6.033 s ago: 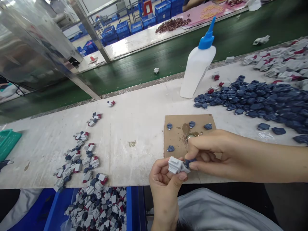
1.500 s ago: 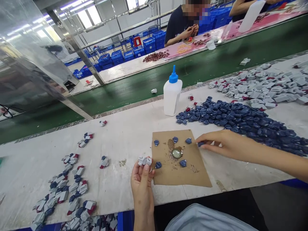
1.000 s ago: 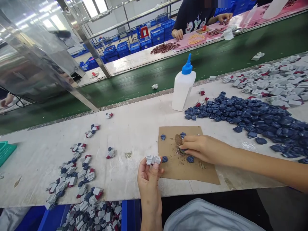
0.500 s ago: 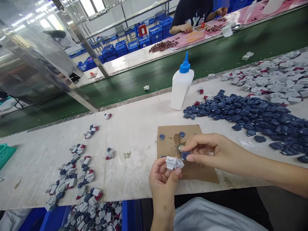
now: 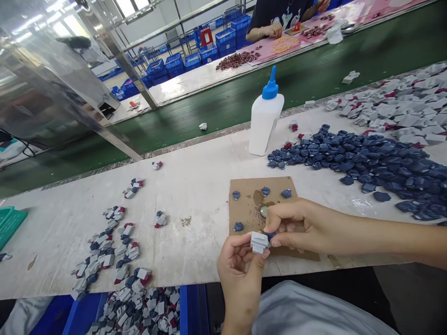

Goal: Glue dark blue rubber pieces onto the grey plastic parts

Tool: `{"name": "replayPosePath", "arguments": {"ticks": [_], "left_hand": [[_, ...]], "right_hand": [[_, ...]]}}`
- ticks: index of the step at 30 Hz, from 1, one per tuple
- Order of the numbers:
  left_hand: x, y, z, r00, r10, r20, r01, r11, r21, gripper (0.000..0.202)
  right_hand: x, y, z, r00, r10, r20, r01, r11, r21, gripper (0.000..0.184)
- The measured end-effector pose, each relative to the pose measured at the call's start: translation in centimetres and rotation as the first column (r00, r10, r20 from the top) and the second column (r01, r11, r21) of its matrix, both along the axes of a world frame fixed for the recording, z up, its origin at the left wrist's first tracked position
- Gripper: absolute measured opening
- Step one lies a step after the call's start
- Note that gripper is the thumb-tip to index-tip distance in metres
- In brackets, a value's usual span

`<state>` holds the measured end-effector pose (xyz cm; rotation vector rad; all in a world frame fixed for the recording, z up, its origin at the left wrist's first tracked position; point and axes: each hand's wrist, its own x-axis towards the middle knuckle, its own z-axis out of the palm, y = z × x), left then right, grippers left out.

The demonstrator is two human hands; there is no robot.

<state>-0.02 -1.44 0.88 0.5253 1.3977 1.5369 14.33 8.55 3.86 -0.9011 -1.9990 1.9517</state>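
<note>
Between the thumb and fingers of my left hand [image 5: 239, 272] is a grey blocky plastic piece [image 5: 259, 242]. My right hand [image 5: 295, 224] pinches a small dark blue ridged piece [image 5: 269, 235] against the right side of the grey one; the fingers partly hide where they meet. Both hands are over the near part of a brown cardboard sheet [image 5: 240, 186]. On the sheet lie several blue pieces [image 5: 265, 191] and a round blob of glue-like stuff [image 5: 264, 211], partly covered by my right hand.
A white bottle with a blue nozzle [image 5: 265, 123] stands behind the cardboard. Heaps of blue pieces [image 5: 366, 163] and grey pieces [image 5: 412, 111] lie right. Joined pieces [image 5: 101, 246] lie left, above a filled blue bin [image 5: 186, 307]. Across the green belt [image 5: 181, 118], a co-worker's hand [image 5: 274, 30] works.
My right hand has brought the blue piece from near the glue blob to the grey piece. My left hand has turned the grey piece and shifted slightly right.
</note>
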Motion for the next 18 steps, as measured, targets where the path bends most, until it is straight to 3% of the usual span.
{"name": "replayPosePath", "arguments": {"ticks": [3,5,8,10,12,14,16,17,18], "left_hand": [[0.4,-0.3,-0.4,1.0,-0.016,-0.001,0.016,1.0,-0.013,0.018],[0.3,-0.3,-0.7,0.998,-0.057,0.009,0.057,0.998,-0.023,0.018],[-1.4,0.2,-1.2,0.983,-0.132,-0.125,0.128,0.991,-0.042,0.019],[-4.3,0.4,-1.7,0.91,-0.109,-0.401,0.065,0.991,-0.12,0.022],[-8.4,0.1,-2.1,0.676,-0.074,-0.733,-0.111,0.973,-0.2,0.027],[-12.7,-0.3,-2.2,0.298,-0.126,-0.946,-0.242,0.949,-0.203,0.035],[-16.0,-0.1,-1.4,-0.033,-0.13,-0.991,-0.316,0.942,-0.113,0.048],[-17.1,0.5,-0.7,-0.148,-0.112,-0.983,-0.324,0.944,-0.059,0.055],[-17.8,1.8,0.2,-0.223,-0.083,-0.971,-0.315,0.949,-0.009,0.061]], "right_hand": [[-0.1,-0.4,-0.8,1.0,-0.01,0.014,0.011,0.993,-0.114,0.027],[-0.5,-0.6,-1.1,1.0,-0.004,0.025,0.006,0.994,-0.111,0.027],[-1.2,-0.1,-1.0,0.999,0.029,0.041,-0.032,0.997,0.07,0.027],[-0.8,0.8,-0.8,0.999,0.006,0.034,-0.016,0.953,0.304,0.032],[0.8,2.1,-0.9,0.988,-0.143,0.05,0.096,0.846,0.525,0.036],[3.6,3.4,-1.6,0.901,-0.427,0.08,0.244,0.65,0.72,0.039],[6.9,4.5,-2.9,0.742,-0.664,0.089,0.257,0.405,0.878,0.044],[8.5,4.8,-3.7,0.677,-0.73,0.094,0.211,0.315,0.925,0.047],[9.9,5.1,-4.6,0.63,-0.77,0.104,0.16,0.259,0.952,0.051]]}}
